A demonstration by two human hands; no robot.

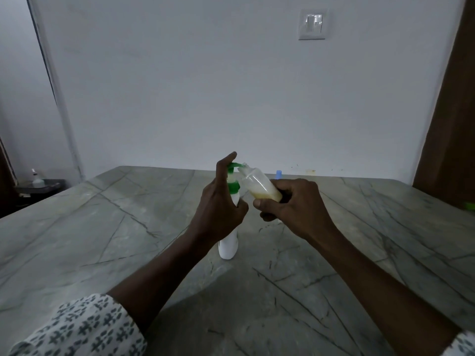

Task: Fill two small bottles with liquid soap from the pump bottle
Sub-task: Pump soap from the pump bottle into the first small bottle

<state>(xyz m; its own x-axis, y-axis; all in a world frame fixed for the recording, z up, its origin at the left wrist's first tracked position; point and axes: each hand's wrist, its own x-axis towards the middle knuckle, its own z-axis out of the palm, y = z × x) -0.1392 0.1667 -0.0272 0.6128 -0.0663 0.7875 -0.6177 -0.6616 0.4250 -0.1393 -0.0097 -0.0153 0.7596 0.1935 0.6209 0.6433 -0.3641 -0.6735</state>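
White sleeves with grey-green leaf print, forearms bare.

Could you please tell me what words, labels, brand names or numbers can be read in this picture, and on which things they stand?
None can be read.
White pump bottle: the side that shows is plain, with no print visible.
Small clear bottle in the right hand: no label visible.
Wall switch plate: no legible marking.
Small bottle at far left: too small and dim to tell.
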